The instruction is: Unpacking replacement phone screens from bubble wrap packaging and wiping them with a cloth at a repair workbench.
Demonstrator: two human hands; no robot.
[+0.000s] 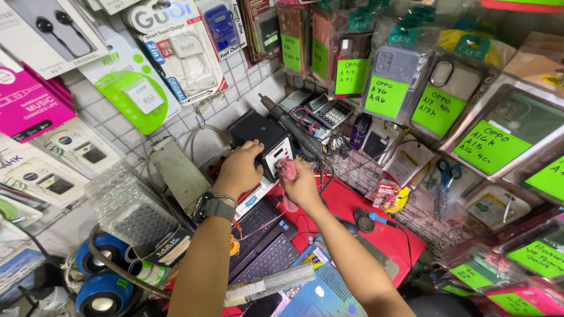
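A person leans over a crowded repair bench, both bare arms reaching toward a small black box (pixel 262 139) that stands at the back, against the tiled wall. The left hand (pixel 239 170), a watch and bead band at its wrist, rests on the box's near left corner, fingers curled over the top edge to steady it. The right hand (pixel 299 183) pinches a pink cloth (pixel 287 168) between thumb and fingertips and presses it to the box's white front panel, low on the right side.

Judging from this, the wiping is under way: the cloth sits on the panel's lower part, while the box's black top and left face are not being touched by it. Whether they are already clean I cannot tell.

Just right of the box a black handheld tool (pixel 294 130) leans, and behind that lies a calculator (pixel 333 113). In front of the box a red mat (pixel 376 232) covers the bench, with a laptop keyboard (pixel 264 249) to the near left. Blue scissors (pixel 449 174) hang well to the right of the box. Packaged phone cases (pixel 395 79) with green labels hang above and to the right.
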